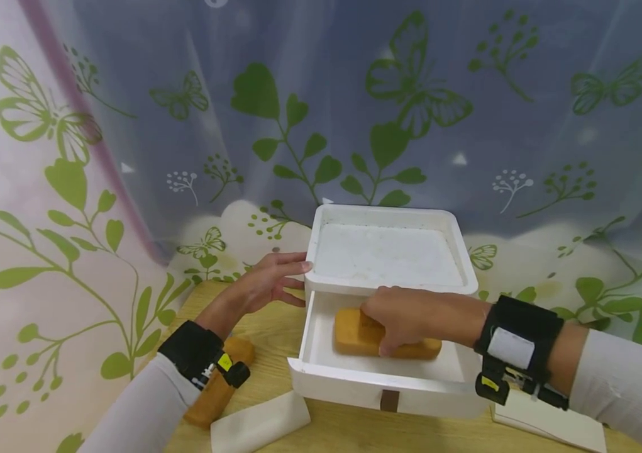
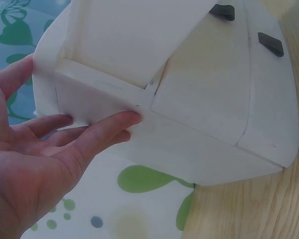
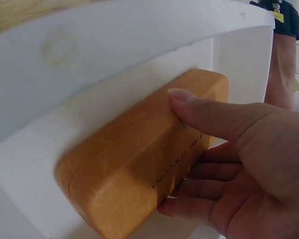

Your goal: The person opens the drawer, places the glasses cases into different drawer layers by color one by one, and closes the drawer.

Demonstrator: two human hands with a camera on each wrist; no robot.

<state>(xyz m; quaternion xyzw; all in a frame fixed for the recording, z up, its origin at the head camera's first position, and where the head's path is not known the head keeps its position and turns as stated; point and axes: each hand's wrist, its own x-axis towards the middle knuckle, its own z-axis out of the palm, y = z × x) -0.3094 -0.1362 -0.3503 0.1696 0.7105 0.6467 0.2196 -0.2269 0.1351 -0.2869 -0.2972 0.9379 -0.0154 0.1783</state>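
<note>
A: Quick, right hand (image 1: pixel 405 318)?
B: Grip's narrowed on the tan case (image 1: pixel 348 336). Right wrist view: thumb on one face, fingers along the opposite one.
A: Why across the width?
B: Case is long and blocky; my guess, its narrow way is the only span that suits one hand.
A: Case location?
B: Inside the pulled-out drawer (image 1: pixel 343 382), lying lengthwise along the front panel. Can't tell if it bears fully on the drawer floor.
A: Left hand (image 1: pixel 275 280)?
B: Grip's wide, fingers fairly straight, clasping nothing. Fingertips touch the side of the white drawer unit (image 1: pixel 388 251). Probably steadying it, since a drawer hanging out front could let it shift.
A: Other drawers?
B: Left wrist view has closed fronts with dark tabs (image 2: pixel 270 45), likely there for pulling.
A: Rest?
B: Another tan block (image 1: pixel 213 399) on the tabletop (image 1: pixel 275 346), partly behind the left forearm. White curved piece (image 1: pixel 261 421) just beside it; white flat item (image 1: pixel 547 418) under the right forearm, purpose unclear. All sit off to the sides, which seems to leave the drawer reachable.
</note>
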